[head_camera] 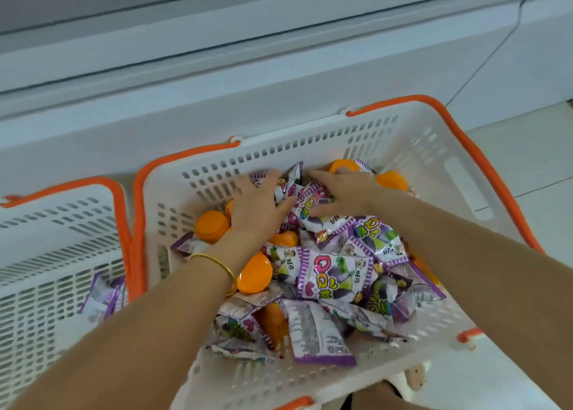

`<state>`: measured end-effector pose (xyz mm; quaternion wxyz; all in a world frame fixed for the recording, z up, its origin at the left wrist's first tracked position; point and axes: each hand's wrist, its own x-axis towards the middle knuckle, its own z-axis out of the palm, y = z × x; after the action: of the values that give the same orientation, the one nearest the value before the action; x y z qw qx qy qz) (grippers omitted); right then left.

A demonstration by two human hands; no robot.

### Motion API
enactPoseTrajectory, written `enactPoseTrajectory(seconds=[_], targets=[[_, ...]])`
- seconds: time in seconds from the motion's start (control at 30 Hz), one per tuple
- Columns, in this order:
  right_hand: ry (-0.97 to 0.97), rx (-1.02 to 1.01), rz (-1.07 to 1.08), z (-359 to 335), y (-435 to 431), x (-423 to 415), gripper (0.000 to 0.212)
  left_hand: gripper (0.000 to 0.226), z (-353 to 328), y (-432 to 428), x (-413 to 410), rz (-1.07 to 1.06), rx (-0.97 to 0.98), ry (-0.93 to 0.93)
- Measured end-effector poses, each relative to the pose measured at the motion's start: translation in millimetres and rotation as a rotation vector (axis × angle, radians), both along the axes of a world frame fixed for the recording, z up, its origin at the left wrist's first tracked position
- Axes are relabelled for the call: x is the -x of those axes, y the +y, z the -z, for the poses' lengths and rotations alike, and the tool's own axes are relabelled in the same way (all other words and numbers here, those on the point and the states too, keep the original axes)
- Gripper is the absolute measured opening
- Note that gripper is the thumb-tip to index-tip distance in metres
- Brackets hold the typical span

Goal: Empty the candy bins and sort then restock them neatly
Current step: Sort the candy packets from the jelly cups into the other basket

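Both my hands are down in the larger white basket point(310, 143), at the far end of its heap. The heap is mixed: purple candy packets point(335, 273) piled every which way, with round orange capsules point(212, 225) poking up among them.

My left hand point(257, 206), with the gold bangle point(217, 262) on its wrist, lies spread on the pile. Its fingers point(266, 177) are out fairly straight and their tips press on packets by the far wall, holding nothing that I can see. My right hand point(344, 192) reaches in from the other side, pointing toward the left one. One packet point(310, 203) sits in the crook between its thumb and forefinger. I cannot tell whether I am pinching it or only resting on it.

That packet is what the next move turns on, I think. It lies between the two hands, touching the right and just beside the left thumb. Its length slants from the gap between the hands back toward my right forearm. The right hand is the nearer one to lift it.

The second basket point(46, 223) stands against the first on my left, and a few purple packets point(102, 295) already lie in it. So a lifted packet would have to cross over my left arm. Sorting looks barely begun.
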<state>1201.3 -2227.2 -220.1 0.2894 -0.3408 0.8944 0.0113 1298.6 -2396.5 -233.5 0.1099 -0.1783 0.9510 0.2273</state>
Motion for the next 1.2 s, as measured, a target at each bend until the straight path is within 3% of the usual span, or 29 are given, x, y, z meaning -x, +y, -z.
enactPoseTrajectory(seconds=[0.17,0.3,0.4,0.5,0.6,0.73,0.83,0.93,1.07,1.2], targets=[[-0.136,0.048,0.118,6,-6,-5,0.098,0.059,4,13,9,-0.126,0.087,-0.002],[-0.238,0.116,0.224,7,-3,-17,0.05,0.049,1,9,10,-0.091,0.117,0.022],[-0.293,0.169,0.254,2,-2,-22,0.046,0.042,-1,1,8,-0.046,0.059,0.096],[-0.372,0.266,0.299,-9,-4,-32,0.075,0.036,-11,-3,1,-0.066,-0.133,0.237],[-0.23,0.354,0.352,-18,-7,-45,0.082,0.039,-38,-11,-14,-0.189,-0.283,0.318],[-0.033,0.516,0.477,-48,-7,-60,0.064,0.035,-76,-35,-43,-0.361,-0.491,0.358],[0.057,0.679,0.531,-86,-18,-75,0.057,0.016,-108,-60,-75,-0.455,-0.653,0.446],[0.114,0.88,0.561,-131,-44,-97,0.056,0.025,-138,-93,-116,-0.587,-0.763,0.435],[-0.109,1.186,0.645,-175,-101,-143,0.04,0.059,-157,-144,-176,-0.743,-0.927,0.405],[-0.425,1.223,0.681,-165,-177,-199,0.039,0.031,-146,-182,-232,-0.942,-0.995,0.415]])
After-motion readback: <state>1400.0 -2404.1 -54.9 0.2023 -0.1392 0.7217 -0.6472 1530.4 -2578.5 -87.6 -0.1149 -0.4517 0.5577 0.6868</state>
